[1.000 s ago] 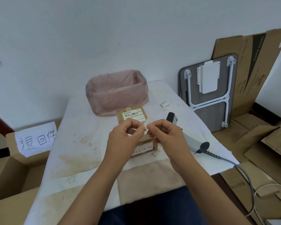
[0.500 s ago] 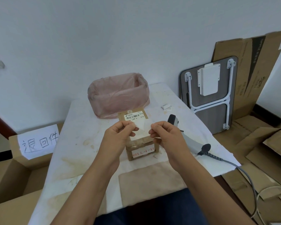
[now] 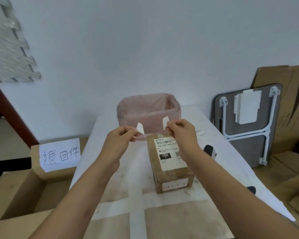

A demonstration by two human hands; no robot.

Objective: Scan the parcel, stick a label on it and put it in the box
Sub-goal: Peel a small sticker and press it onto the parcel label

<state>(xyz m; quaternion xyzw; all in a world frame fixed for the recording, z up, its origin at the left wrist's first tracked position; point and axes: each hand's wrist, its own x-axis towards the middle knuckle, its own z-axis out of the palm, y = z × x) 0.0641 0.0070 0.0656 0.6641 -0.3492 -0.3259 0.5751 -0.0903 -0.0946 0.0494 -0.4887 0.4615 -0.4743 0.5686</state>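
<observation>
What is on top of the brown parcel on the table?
A white shipping label with a barcode lies on the parcel. The right hand covers its far right corner.

Parcel [image 3: 169,163] sits on the table [image 3: 128,171], centre-right, in front of me. Behind it, at the table's far end, the lined bin [image 3: 148,110], just short of the wall. My left hand [image 3: 120,140] and right hand [image 3: 183,133] are raised above the table, apart from each other, each pinching a paper piece: left piece [image 3: 139,128] is left of the parcel, right piece [image 3: 165,121] above its far end, both in front of the bin. Scanner [image 3: 209,150] lies right of the parcel, mostly hidden behind my right forearm. Box [image 3: 21,188] stands on the floor left of the table, sign [image 3: 60,154] on its far flap. Folded table [image 3: 247,125] leans at the right, cardboard [image 3: 290,104] behind it.
</observation>
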